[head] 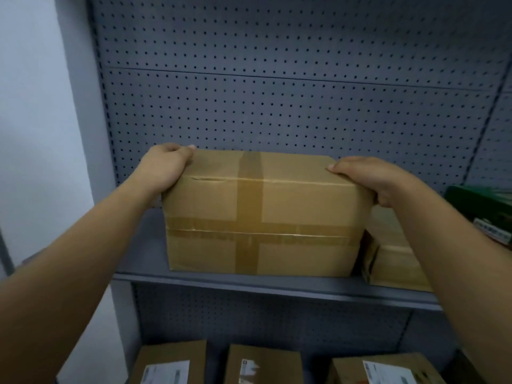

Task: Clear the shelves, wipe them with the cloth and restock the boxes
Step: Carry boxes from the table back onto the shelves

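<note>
Cardboard box (260,212) held at its two upper corners, standing on a grey metal shelf (249,282) with its front face close to the shelf lip. The left hand (166,167) wraps the upper left corner and the right hand (371,178) clasps the upper right corner. Each hand has a fingertip on the top face and its other fingers folded round the side. Whether the box is coming off the shelf or going onto it cannot be told. Risks, as judged: both holds sit high above the base, so a pull toward the body may tip the box forward over the lip. The glossy brown tape crossing the front and top between the hands would give little friction to a sliding palm. The top seam just inside the left-hand hold is dented and split, and may give under pressure. Just outside the right-hand hold stands a smaller carton (393,256), near enough to be scraped or dragged, with a dark green box (476,200) beyond it. Behind the hands rises a perforated grey back panel (277,106). Below the grip, labelled cartons (263,364) line the lower shelf, where a dropped box could land.
</note>
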The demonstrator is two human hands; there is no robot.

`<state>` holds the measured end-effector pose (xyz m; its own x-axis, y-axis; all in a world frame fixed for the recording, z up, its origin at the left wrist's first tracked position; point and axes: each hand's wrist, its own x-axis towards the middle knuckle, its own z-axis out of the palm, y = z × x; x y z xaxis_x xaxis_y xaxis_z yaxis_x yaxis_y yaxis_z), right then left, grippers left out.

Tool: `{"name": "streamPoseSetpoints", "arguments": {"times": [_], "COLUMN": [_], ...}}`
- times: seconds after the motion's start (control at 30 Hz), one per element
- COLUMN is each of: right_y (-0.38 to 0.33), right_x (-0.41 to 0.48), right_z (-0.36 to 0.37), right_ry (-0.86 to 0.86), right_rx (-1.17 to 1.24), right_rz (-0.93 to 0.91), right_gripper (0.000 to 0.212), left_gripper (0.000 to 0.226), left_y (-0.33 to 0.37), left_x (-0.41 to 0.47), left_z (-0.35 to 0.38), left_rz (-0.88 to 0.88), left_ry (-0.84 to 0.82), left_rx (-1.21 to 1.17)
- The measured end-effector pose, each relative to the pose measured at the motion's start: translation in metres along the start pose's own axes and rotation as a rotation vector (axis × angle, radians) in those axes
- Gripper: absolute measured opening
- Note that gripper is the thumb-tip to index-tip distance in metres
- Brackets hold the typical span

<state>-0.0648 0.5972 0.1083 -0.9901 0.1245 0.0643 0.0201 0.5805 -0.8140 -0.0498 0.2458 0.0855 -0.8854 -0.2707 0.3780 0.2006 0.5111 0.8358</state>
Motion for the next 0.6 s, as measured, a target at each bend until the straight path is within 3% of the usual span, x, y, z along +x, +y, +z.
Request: {"name": "streamPoseSetpoints", "arguments": {"times": [0.2,0.4,0.6], "right_y": [-0.003,-0.004,-0.007], "right_x": [0.014,0.015,-0.002], "right_z": [0.008,0.011,0.008], "right_ry": [0.075,0.160,0.352], "right_rx": [-0.053,-0.105,-0.385], "right_rz": [-0.011,-0.083,-0.236], "right_gripper": [0.041,0.034,0.023], "left_gripper": [0.035,0.042,0.043], "left_y": [-0.007,-0.008,-0.007], "left_x": [0.018,0.025,0.005], "left_z": [0.013,0.014,0.003], "left_rz": [0.078,0.142,0.311], "left_ry": [0.152,0.158,0.151], "left_rx": [0.088,0.275,0.547]}}
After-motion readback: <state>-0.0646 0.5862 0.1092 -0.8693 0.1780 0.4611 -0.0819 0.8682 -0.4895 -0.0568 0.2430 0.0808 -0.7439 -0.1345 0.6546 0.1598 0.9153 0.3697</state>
